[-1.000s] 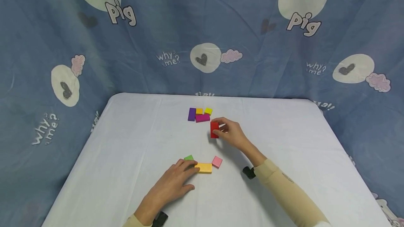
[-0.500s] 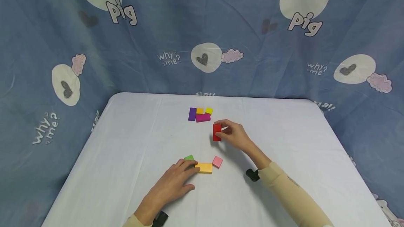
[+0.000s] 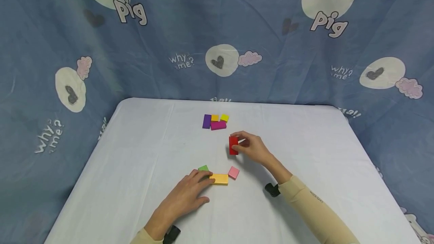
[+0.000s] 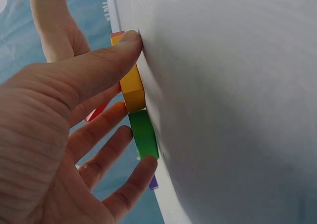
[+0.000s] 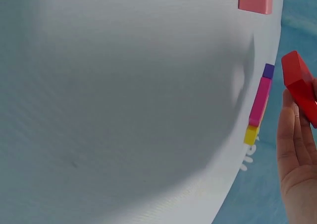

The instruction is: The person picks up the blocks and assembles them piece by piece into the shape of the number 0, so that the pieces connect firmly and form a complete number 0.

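My right hand (image 3: pixel 252 148) pinches a red block (image 3: pixel 233 145) between thumb and fingers, held over the middle of the table with its shadow below. In the right wrist view the same red block (image 5: pixel 299 83) shows at the right edge. My left hand (image 3: pixel 186 193) rests with relaxed fingers at an orange-yellow block (image 3: pixel 219 179) and a green block (image 3: pixel 203 168), its thumb apart from them in the head view. The left wrist view shows fingertips right at the green block (image 4: pixel 142 134). A pink block (image 3: pixel 233 173) lies at the orange-yellow block's right end.
Farther back on the white table (image 3: pixel 142 142) lies a group of blocks: purple (image 3: pixel 207 121), magenta (image 3: pixel 218 125), orange (image 3: pixel 214 118) and yellow (image 3: pixel 224 118). A blue printed cloth (image 3: pixel 264 25) hangs behind the table's back edge.
My right hand has drawn the red block back from the far group, toward me and slightly right. The left hand and the blocks near it have stayed in place.
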{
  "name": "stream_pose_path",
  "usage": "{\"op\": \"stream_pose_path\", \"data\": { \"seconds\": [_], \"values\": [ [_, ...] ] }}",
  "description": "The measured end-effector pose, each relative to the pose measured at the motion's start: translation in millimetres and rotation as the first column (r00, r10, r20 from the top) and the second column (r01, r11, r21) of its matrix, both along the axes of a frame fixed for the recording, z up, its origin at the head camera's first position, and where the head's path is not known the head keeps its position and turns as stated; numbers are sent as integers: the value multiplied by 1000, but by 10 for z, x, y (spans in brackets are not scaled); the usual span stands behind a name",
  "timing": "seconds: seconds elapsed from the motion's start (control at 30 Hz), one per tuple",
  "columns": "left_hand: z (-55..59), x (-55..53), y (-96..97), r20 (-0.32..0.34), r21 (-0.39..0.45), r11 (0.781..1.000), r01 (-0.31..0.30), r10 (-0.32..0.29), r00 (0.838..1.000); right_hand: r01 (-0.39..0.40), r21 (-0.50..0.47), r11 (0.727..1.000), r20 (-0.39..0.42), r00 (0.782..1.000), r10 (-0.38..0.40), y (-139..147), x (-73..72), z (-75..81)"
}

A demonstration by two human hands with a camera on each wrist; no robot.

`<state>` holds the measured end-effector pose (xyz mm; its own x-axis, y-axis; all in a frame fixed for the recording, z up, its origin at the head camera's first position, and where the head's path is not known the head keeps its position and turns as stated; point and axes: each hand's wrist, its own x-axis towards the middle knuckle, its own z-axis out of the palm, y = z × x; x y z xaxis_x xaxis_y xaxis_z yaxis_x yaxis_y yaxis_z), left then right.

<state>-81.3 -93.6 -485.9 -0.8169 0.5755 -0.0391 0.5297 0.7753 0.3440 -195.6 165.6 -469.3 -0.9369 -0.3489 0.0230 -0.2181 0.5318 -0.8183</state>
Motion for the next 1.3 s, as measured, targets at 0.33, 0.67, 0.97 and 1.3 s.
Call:
{"op": "stream_pose_path", "data": {
  "seconds": [0.33, 0.67, 0.97, 1.3],
  "values": [
    [1, -3, -3, -2, 6, 1000, -7, 7, 1000, -4, 25, 1000, 33, 999, 3, 29, 0, -83],
    [-13, 3, 3, 5, 7, 1000, -19, 18, 1000, -25, 29, 999, 47, 999, 24, 48, 33, -140],
    [-12, 6, 2, -2, 12, 1000, -16, 16, 1000, -17, 38, 999, 53, 998, 15, 65, 52, -161],
    [-8, 7, 3, -1, 8, 1000, -16, 16, 1000, 15, 97, 995, 32, 999, -18, 66, 63, -171]
  ]
}}
